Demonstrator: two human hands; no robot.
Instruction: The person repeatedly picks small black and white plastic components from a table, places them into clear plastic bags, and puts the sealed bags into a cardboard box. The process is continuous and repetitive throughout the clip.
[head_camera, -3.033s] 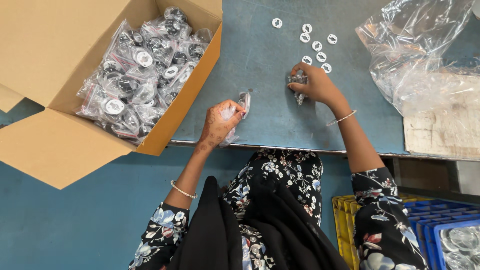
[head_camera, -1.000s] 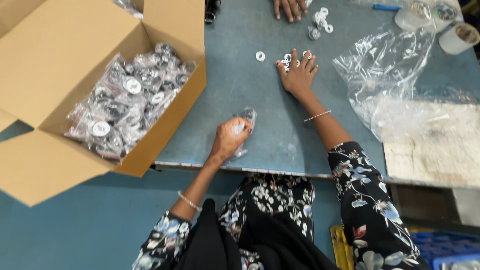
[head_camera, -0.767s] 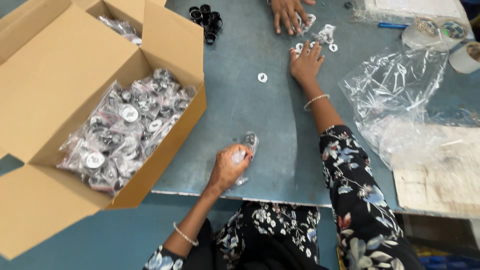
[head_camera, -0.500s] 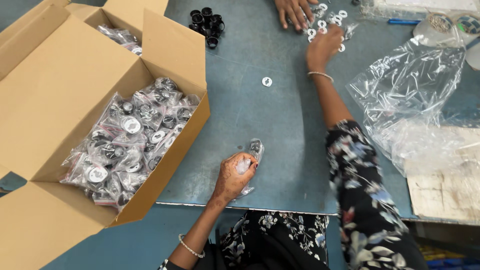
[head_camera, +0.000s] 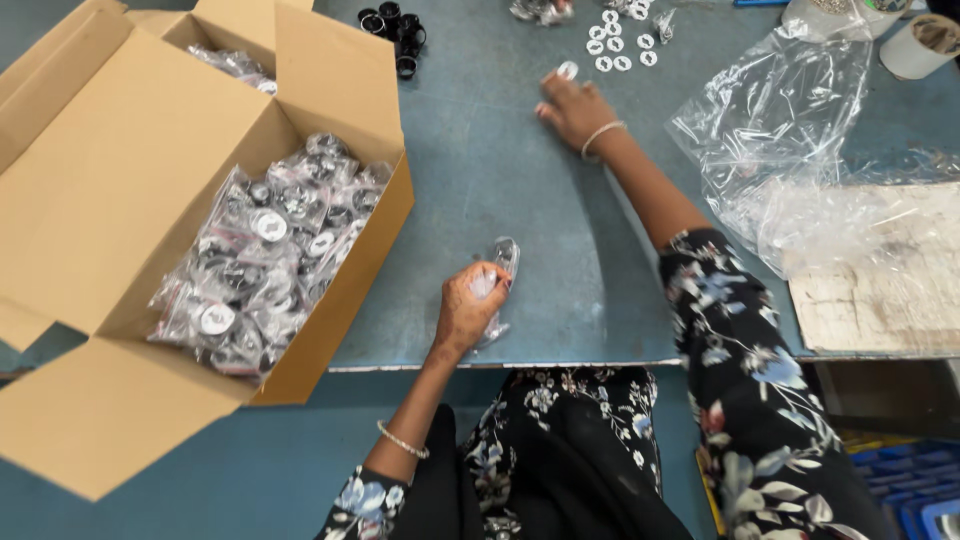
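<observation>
Small clear pouch (head_camera: 497, 275) lies on the near part of the blue-grey worktable (head_camera: 480, 190), pinned under the left hand (head_camera: 468, 308), whose fingers are curled down on it near the table's front edge. To the left, an open cardboard carton (head_camera: 120, 200) is packed with filled clear packets (head_camera: 265, 250), each showing dark and white round parts. Farther out, the right hand (head_camera: 572, 105) stretches across the table, its fingertips closed on one white ring (head_camera: 567, 71); the two hands are well apart. Beyond it, at the far edge, more white rings (head_camera: 615, 45) lie in a loose cluster, with a group of small black caps (head_camera: 392, 25) to their left. To the right, crumpled clear plastic bags (head_camera: 790, 140) sprawl over the table beside a worn wooden board (head_camera: 880, 280), and a roll of tape (head_camera: 925, 45) sits in the far right corner. By the look of it, the work is filling the pouch with rings, and it would go best if the left hand kept the pouch mouth held open and facing the incoming hand, while the right brought the ring back low across the table without nudging the cluster. Whether the pouch already holds anything cannot be told from this view.
</observation>
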